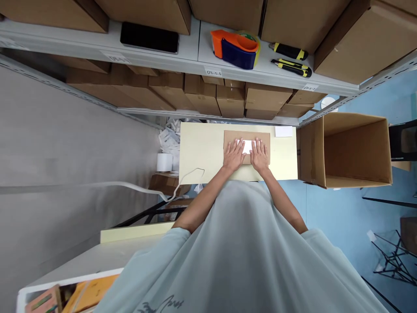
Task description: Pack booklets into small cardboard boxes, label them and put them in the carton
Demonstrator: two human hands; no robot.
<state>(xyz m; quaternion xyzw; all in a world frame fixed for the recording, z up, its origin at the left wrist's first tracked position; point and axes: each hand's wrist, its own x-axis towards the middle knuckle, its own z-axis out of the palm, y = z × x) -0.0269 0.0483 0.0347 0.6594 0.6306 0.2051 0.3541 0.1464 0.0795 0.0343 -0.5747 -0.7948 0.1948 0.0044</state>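
Note:
A flat brown cardboard parcel (260,138) lies on the pale yellow table (198,150). A white label (247,146) sits on the parcel's middle. My left hand (233,154) lies flat on the parcel at the label's left edge, fingers stretched out. My right hand (259,154) lies flat at the label's right edge, fingers likewise spread. Both hands press down on the label and parcel; neither grips anything.
A small white sheet (283,131) lies at the table's far right. An open cardboard box (347,149) stands right of the table. The shelf above holds an orange tape dispenser (235,48), two yellow-black utility knives (291,58), a black phone (149,37) and several boxes.

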